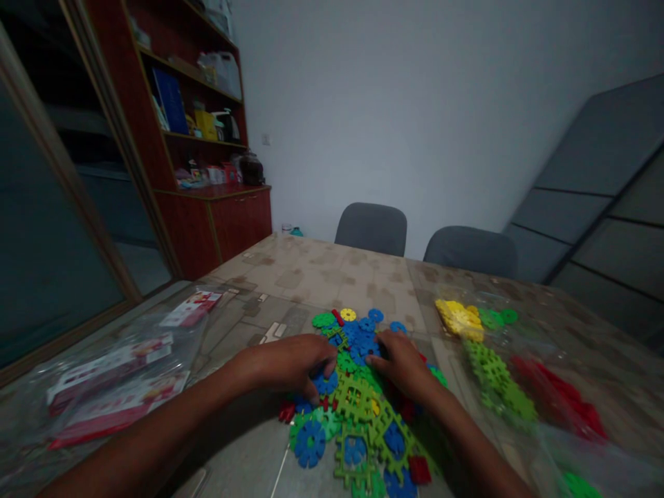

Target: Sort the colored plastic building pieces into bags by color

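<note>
A pile of plastic building pieces lies on the table in front of me, mostly blue, green and lime. My left hand [297,361] is at the pile's left side, its thumb and fingers closed around the edge of a blue notched disc [326,382]. On the right side, my right hand [402,361] rests with thumb and index finger apart over the blue discs [359,339]; its other fingers are partly hidden. Lime square frame pieces [355,451] and another blue notched disc [310,443] lie nearer to me. A yellow disc [348,315] sits at the far edge.
Plastic-wrapped printed packs [124,373] lie on the left of the table [306,277]. To the right are bags with yellow pieces [460,318], lime pieces [498,380] and red pieces [560,398]. Two grey chairs [371,228] stand beyond, near a wooden cabinet [238,221].
</note>
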Available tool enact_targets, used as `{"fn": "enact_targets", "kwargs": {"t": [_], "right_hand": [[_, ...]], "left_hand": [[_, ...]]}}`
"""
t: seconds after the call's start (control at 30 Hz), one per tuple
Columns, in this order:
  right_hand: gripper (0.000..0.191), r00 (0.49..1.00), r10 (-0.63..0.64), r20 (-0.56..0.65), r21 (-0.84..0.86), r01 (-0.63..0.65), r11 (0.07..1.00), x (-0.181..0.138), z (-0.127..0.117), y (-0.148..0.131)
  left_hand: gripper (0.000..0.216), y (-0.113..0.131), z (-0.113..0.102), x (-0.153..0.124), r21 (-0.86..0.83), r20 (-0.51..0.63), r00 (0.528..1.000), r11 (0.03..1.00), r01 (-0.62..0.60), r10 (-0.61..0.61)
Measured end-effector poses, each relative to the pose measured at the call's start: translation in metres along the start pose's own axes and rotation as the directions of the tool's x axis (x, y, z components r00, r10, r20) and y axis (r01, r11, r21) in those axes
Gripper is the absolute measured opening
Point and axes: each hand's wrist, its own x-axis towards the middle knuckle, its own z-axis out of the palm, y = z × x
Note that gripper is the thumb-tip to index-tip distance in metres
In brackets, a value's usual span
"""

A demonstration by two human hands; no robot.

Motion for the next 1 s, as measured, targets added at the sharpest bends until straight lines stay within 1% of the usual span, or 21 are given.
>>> {"fn": "enact_targets", "kwargs": {"t": [0.07,0.2,0.3,0.37,0.5,0.53,0.6,0.67,0.73,0.83,0.93,1.0], "right_hand": [[0.019,1.0,-0.002,0.005,0.006,0.002,1.0,0.0,-0.001,0.001],[0.021,1.0,-0.007,-0.001,0.032,0.007,0.999,0.002,0.001,0.003],[0.022,1.0,-0.009,-0.009,0.066,0.009,0.998,0.005,0.003,0.004],[0.02,1.0,-0.016,-0.009,0.106,0.017,0.994,0.007,0.002,0.006],[0.021,0.999,-0.043,-0.009,0.22,0.044,0.975,0.01,-0.003,0.011],[0.02,0.999,-0.05,-0.009,0.247,0.05,0.968,0.011,-0.005,0.012],[0.018,0.998,-0.06,-0.014,0.289,0.062,0.955,0.012,-0.007,0.014],[0.02,0.997,-0.075,-0.011,0.305,0.075,0.949,0.012,-0.007,0.013],[0.025,0.996,-0.092,0.007,0.295,0.086,0.952,0.011,-0.004,0.01],[0.033,0.996,-0.085,0.026,0.227,0.077,0.971,0.009,0.002,0.002],[0.042,0.998,-0.051,0.025,0.14,0.047,0.989,0.009,0.004,-0.002],[0.043,0.999,-0.033,0.028,0.096,0.03,0.995,0.009,0.003,-0.002]], "left_hand": [[0.038,-0.001,0.0,0.0,-0.012,-0.002,1.0,1.0,0.001,-0.001],[0.05,-0.001,-0.001,0.001,-0.04,-0.032,0.999,0.999,0.033,-0.034],[0.051,-0.003,0.0,0.001,-0.054,-0.023,0.999,0.998,0.023,-0.024],[0.055,-0.006,0.0,0.002,-0.074,-0.014,1.0,0.997,0.023,-0.024],[0.063,-0.01,0.0,0.002,-0.086,-0.013,0.999,0.996,0.04,-0.041],[0.061,-0.011,0.0,0.003,-0.088,-0.01,0.999,0.995,0.039,-0.04],[0.049,-0.013,0.0,0.003,-0.118,0.007,0.999,0.992,0.034,-0.033],[0.037,-0.014,-0.001,0.004,-0.171,0.035,0.999,0.985,0.027,-0.021],[0.036,-0.015,-0.003,0.004,-0.211,0.046,0.999,0.977,0.016,-0.006],[0.041,-0.012,-0.007,0.003,-0.249,-0.001,0.999,0.968,-0.032,0.032],[0.03,-0.007,-0.01,0.005,-0.318,-0.118,0.989,0.94,-0.127,0.093],[0.024,-0.004,-0.009,0.008,-0.334,-0.184,0.976,0.927,-0.172,0.115]]}}
